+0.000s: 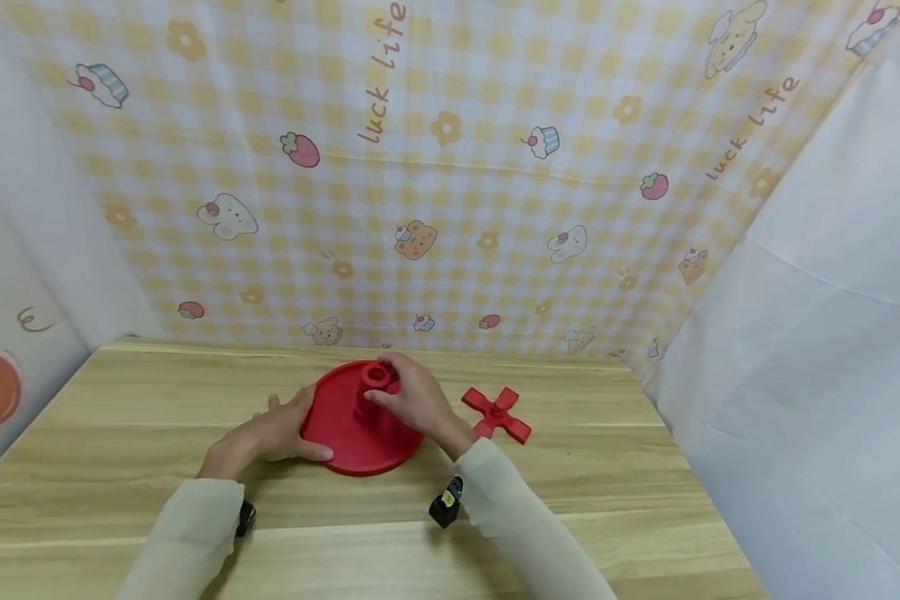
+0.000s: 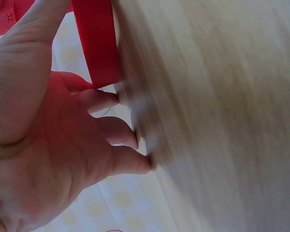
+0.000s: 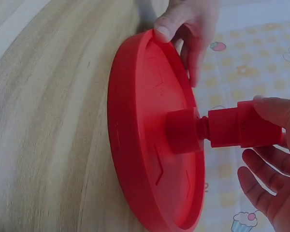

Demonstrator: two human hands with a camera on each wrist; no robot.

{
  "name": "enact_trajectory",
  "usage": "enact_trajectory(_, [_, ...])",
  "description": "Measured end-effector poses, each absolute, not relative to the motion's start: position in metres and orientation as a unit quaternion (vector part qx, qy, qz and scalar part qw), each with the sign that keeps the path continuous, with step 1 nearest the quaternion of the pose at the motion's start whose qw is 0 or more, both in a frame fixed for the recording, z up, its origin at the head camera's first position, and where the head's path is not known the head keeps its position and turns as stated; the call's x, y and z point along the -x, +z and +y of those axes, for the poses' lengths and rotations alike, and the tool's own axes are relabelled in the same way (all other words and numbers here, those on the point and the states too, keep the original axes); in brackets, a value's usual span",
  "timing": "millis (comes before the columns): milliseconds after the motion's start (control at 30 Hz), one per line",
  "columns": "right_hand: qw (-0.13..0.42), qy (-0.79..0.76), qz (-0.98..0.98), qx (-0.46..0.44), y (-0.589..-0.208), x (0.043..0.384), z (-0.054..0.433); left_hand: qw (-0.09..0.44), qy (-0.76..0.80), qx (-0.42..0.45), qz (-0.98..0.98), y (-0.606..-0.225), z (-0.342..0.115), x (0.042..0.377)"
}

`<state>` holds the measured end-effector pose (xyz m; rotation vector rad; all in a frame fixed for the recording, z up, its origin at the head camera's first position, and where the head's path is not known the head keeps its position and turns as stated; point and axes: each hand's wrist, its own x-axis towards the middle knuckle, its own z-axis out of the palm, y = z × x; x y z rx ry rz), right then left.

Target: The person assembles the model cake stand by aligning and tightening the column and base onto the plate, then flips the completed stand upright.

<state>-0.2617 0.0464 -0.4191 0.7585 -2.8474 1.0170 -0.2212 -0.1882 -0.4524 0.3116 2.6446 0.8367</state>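
A round red tray-like base with a raised rim lies on the table, a short socket standing at its centre. My right hand grips the top of a red cylindrical post between thumb and fingers. The post stands in line with the socket, and a narrow threaded-looking neck shows between the two. On the opposite side my left hand holds the base's rim, thumb over the edge. In the left wrist view the other fingertips of that hand rest at the tabletop beside the rim.
A red cross-shaped piece with a small central peg lies on the wooden table, right of the base. A checked cloth hangs behind the table, with a white sheet along the right side.
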Motion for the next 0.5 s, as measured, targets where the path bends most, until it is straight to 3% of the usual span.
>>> enact_trajectory(300, [0.047,0.281,-0.93,-0.233,-0.423,0.2597,0.04,0.177,0.293,-0.112,0.933,-0.4519,-0.1875,0.2218])
enact_trajectory(500, [0.038,0.271,-0.934,-0.23,-0.4228,0.2591,0.0383,0.167,0.267,-0.103,0.944,-0.4474,-0.1846,0.2203])
